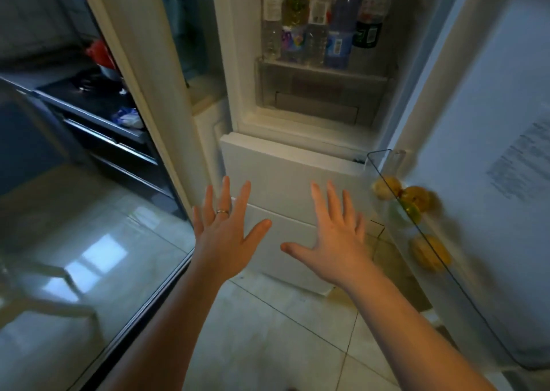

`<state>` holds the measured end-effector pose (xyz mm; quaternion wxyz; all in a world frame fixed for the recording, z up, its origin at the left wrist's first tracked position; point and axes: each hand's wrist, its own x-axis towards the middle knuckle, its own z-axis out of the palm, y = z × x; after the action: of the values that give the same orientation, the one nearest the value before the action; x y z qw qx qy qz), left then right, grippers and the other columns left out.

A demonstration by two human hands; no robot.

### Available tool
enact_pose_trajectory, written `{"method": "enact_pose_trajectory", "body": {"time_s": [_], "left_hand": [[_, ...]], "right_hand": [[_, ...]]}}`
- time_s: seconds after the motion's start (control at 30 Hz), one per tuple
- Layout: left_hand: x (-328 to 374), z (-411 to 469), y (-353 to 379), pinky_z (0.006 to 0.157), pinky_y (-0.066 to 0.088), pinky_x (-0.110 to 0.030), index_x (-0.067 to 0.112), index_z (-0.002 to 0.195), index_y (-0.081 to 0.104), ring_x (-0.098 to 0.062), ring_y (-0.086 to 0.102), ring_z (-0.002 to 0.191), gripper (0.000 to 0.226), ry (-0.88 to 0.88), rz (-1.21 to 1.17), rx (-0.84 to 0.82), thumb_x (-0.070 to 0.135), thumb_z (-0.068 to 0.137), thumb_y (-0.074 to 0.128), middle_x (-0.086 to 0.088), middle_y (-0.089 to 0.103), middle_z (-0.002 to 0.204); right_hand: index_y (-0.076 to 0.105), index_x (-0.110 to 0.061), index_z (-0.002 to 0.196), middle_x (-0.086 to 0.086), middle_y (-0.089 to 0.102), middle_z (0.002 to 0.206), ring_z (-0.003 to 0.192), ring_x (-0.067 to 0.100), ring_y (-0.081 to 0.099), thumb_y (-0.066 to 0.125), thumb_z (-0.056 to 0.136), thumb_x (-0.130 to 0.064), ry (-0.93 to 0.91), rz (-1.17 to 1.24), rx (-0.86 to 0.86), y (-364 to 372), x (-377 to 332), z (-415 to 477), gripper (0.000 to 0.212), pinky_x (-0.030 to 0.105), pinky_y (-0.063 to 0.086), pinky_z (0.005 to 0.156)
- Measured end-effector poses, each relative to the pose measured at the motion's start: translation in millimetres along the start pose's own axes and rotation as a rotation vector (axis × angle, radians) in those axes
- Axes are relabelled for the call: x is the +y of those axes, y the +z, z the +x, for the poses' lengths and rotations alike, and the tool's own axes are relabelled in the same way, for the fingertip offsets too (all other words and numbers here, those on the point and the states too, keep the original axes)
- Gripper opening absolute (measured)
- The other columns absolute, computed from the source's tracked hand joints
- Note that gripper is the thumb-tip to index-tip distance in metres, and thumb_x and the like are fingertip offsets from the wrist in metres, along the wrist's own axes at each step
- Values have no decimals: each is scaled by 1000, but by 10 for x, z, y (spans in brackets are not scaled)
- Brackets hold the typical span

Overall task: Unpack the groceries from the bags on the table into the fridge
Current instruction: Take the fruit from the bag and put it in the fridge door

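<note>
Kitchen threshold, pale tiled floor, daylight glare on it. View motion-blurred at right.

Fridge dead ahead, upper compartment open. Bottles packed upright in a row, clear bin under them looks bare. Lower white fronts shut. At right, clear door shelf holds yellow fruit, possibly groceries already put away. Bags out of view, presumably behind the person.

Left hand and right hand both raised before the lower fronts, fingers straight and spread wide, palms forward. Each grip fully open and has hold of nothing. Ring on left hand. Cannot tell whether palms touch the fronts or hang just short.

Judgement: between items, hands free for the next fetch. To do it well:
- turn back to the bags while the door stands open, and be quick about it
- bring tall items for the bottle row only if a gap exists; the bin below has more room
- keep fruit clear of the shelf edge when the door swings.

Left of fridge: glass pane, reflecting a window. Beyond it a dark surface with a hob, a red object and a blue-white packet near its edge.
</note>
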<state>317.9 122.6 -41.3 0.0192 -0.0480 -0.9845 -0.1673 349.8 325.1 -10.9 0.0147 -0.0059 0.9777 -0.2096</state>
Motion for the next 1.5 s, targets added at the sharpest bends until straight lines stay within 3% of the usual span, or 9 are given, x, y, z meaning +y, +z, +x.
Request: {"method": "enact_pose_trajectory", "body": {"time_s": [0.37, 0.47, 0.53, 0.77, 0.93, 1.3, 1.5], "left_hand": [[-153, -1027, -5, 116, -17, -52, 45, 154, -16, -26, -32, 147, 88, -37, 17, 36, 87, 79, 0, 6, -32, 160], [-141, -1392, 18, 117, -16, -52, 45, 155, -14, -25, -32, 147, 83, -22, 28, 38, 81, 86, 13, 9, -33, 159], [-146, -1670, 51, 116, -17, -51, 45, 155, -13, -23, -32, 146, 83, -1, 30, 38, 82, 84, 11, 9, -31, 158], [-57, -2619, 142, 115, -18, -49, 46, 153, -17, -26, -29, 149, 84, 11, 38, -88, 82, 81, 7, 8, -30, 162], [62, -3102, 298, 120, -10, -54, 48, 153, -16, -23, -26, 150, 83, 71, -4, -149, 83, 81, 6, 8, -25, 164], [981, -3628, 671, 122, -11, -53, 47, 154, -14, -20, -31, 149, 81, 218, -28, -337, 79, 86, 15, 11, -30, 162], [1937, -3874, 1124, 122, -11, -52, 48, 154, -12, -19, -30, 149, 80, 302, -70, -401, 80, 87, 17, 12, -27, 163]], "right_hand": [[-27, -44, 148, -11, -34, 159, 148, 24, -29, 58, 76, -77, -67, 18, -13, 189, -125, -808, 117, 57, -8, 120], [-27, -43, 149, -11, -31, 160, 149, 25, -27, 58, 76, -78, -57, -10, -16, 241, -137, -1215, 117, 57, -6, 120], [-27, -42, 149, -10, -30, 160, 149, 26, -26, 58, 75, -78, -46, -21, -21, 288, -133, -1513, 118, 58, -6, 120], [-28, -43, 148, -11, -32, 160, 148, 25, -29, 57, 77, -77, 14, -52, -74, 479, -61, -2522, 117, 59, -7, 120], [-28, -42, 149, -11, -32, 160, 149, 26, -27, 57, 76, -78, 61, -67, -76, 507, 67, -3045, 117, 59, -6, 120], [-27, -43, 149, -9, -26, 163, 151, 27, -20, 58, 75, -79, 220, -49, -34, 286, 891, -3829, 118, 59, -2, 121], [-23, -41, 152, -9, -23, 163, 152, 28, -17, 56, 76, -80, 318, -45, -3, -98, 1815, -4356, 116, 58, -2, 120]]}}
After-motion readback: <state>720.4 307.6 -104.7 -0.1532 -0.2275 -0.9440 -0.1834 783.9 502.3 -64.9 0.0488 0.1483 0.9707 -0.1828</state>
